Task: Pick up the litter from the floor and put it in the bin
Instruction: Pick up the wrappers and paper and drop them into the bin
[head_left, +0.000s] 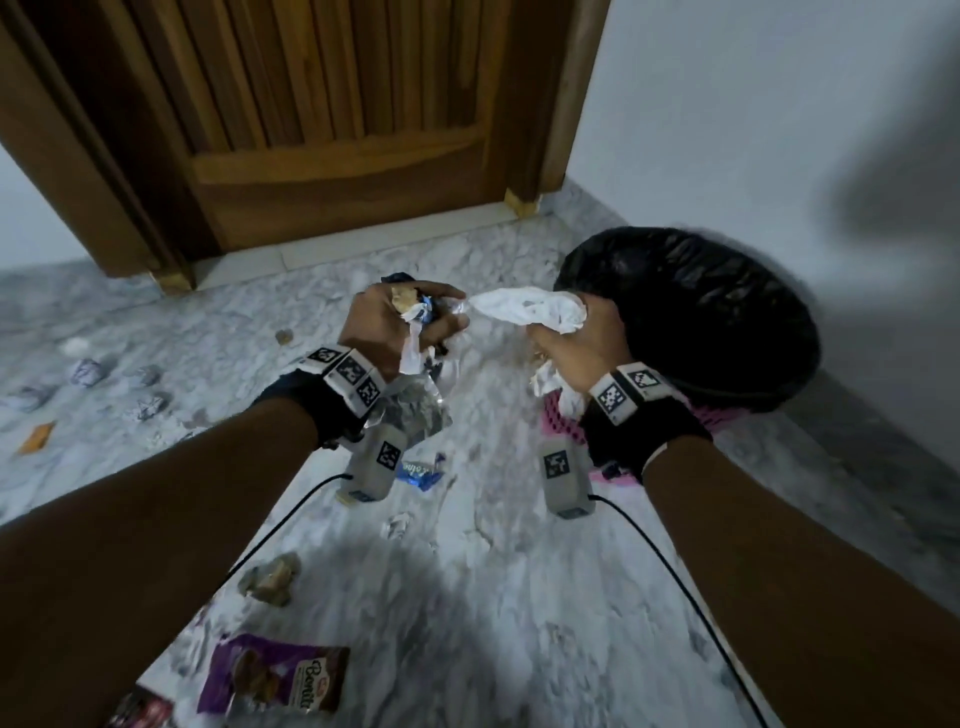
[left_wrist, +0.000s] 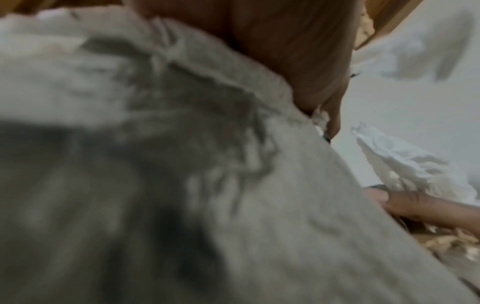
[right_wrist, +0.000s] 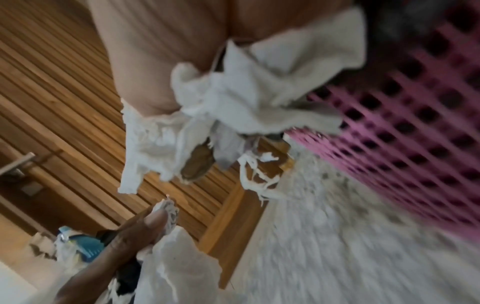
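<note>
Litter filled both my hands: my left hand (head_left: 402, 325) clutched crumpled wrappers (head_left: 415, 332), my right hand (head_left: 576, 345) gripped white tissue (head_left: 530, 309) beside the black-lined bin (head_left: 727, 322).

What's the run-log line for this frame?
left hand: grips mixed wrappers | right hand: grips white tissue | bin: beside right hand | floor litter: remains

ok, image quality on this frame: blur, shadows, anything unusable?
Head view: mostly sharp at centre, both hands readable, edges stretched, a big soft shadow on the floor and wall. Left wrist view: nearly filled by blurred grey paper, little use. Right wrist view: motion-smeared, but the white tissue and pink bin are recognisable.
</note>
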